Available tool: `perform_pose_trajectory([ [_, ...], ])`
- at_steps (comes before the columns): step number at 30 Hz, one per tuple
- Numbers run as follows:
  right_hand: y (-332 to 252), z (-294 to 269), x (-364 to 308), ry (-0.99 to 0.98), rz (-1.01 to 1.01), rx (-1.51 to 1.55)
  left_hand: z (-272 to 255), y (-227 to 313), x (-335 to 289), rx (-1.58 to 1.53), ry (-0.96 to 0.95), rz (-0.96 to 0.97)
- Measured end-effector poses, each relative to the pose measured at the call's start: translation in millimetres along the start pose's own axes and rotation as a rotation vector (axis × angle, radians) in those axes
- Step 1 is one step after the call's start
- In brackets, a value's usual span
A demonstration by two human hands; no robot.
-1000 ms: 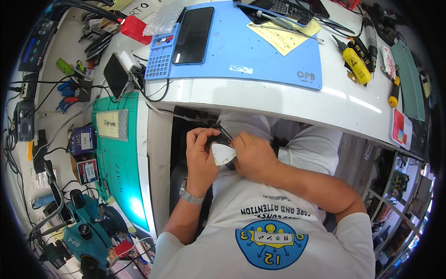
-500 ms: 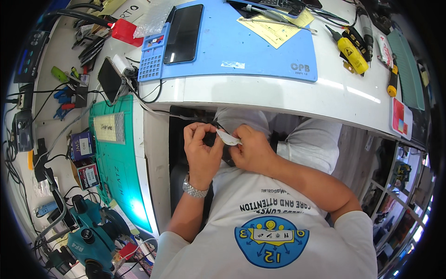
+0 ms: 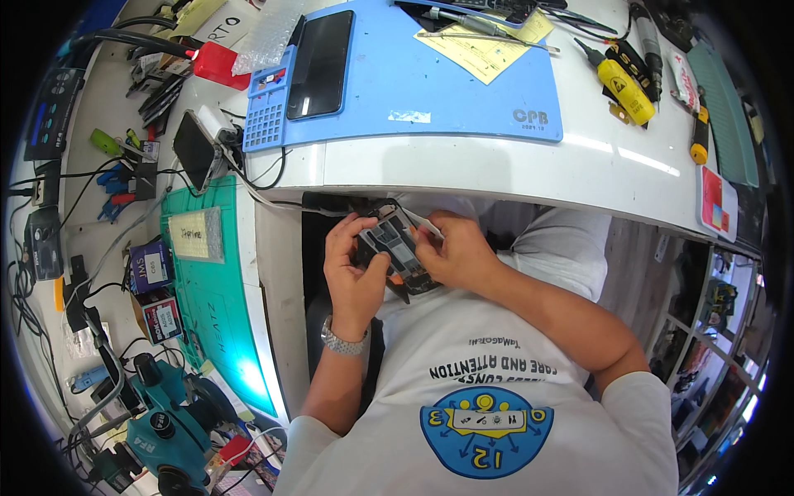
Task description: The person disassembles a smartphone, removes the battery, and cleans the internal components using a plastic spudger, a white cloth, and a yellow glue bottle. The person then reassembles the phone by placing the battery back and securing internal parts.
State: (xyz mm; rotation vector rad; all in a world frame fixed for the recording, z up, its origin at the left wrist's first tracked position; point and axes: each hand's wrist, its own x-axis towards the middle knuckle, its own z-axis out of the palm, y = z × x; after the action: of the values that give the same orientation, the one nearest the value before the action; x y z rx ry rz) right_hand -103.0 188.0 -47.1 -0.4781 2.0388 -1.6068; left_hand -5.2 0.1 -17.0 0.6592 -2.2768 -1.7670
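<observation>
Over my lap, an opened smartphone is tilted, its inner parts and a dark rectangular battery area showing. My left hand is closed round its left side, fingers at the far edge and thumb across the near face. A thin white slip stands along the phone's right edge, pinched in my right hand, whose thumb is close to the phone's inside. A small orange patch shows near the phone's lower left edge. The right fingertips behind the slip are partly hidden.
Ahead, the white desk bears a blue work mat with another dark phone. A yellow bottle lies at the right. On the left are a green mat, a propped phone and a teal microscope.
The phone has turned so its open inside now faces up. The white slip, earlier between both hands, now stands at the phone's right edge in my right hand.
</observation>
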Motion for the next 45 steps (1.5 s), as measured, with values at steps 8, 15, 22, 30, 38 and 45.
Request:
perform_pose_trajectory([
  [8,-1,-5,1,-0.027,0.028,-0.001,-7,16,7,-0.229,-0.027,-0.158],
  [15,-23,-14,-1,-0.139,0.079,-0.240,-9,13,6,-0.331,-0.028,-0.201],
  [22,-32,-6,-12,-0.059,-0.356,-0.334,-14,3,1,-0.388,0.032,-0.238],
  [30,-60,23,-17,-0.542,-0.288,-0.548,-19,16,2,-0.412,0.056,-0.253],
  [38,-58,11,-26,-0.437,-0.449,-0.563,-45,18,1,-0.427,0.012,-0.393],
  [45,-96,-17,-38,-0.084,-0.938,-0.633,-64,50,-17,-0.461,0.090,-0.289],
])
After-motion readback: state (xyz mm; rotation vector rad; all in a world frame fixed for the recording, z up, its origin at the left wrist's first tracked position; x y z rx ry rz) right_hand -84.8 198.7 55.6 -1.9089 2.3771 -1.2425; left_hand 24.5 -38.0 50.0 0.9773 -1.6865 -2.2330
